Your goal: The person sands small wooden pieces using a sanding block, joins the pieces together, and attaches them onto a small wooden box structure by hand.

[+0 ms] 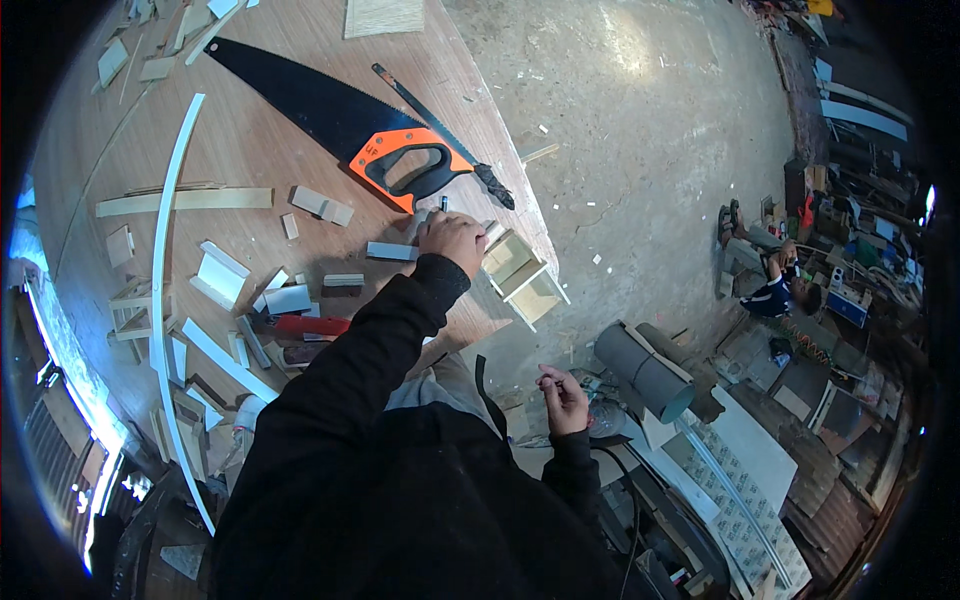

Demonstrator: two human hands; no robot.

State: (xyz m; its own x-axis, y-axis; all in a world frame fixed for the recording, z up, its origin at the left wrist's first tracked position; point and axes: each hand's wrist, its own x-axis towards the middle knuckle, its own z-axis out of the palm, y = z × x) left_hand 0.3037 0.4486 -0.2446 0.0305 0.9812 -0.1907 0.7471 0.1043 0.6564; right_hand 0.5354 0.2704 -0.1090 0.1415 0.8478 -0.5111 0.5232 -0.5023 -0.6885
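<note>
My left hand (453, 242) reaches over the table, back upward and fingers curled down beside a small open wooden box (522, 278). Whatever is under its fingers is hidden. The box has a divider and sits at the table's right edge. Just left of this hand lies a small grey-blue block (392, 251). Beyond it rests a handsaw (330, 110) with an orange and black handle (410, 165), and a narrow saw blade (430, 122) with a dark wrapped grip. My right hand (565, 400) is off the table, its fingers curled in; I cannot see if they hold anything.
Wood offcuts (322, 205) and a long pale strip (165, 250) lie across the table's left side. A red-handled tool (308, 326) is near my left forearm. A grey roll (640, 370) and sheet boards (740, 500) stand to the right. Another person (780, 285) sits at far right.
</note>
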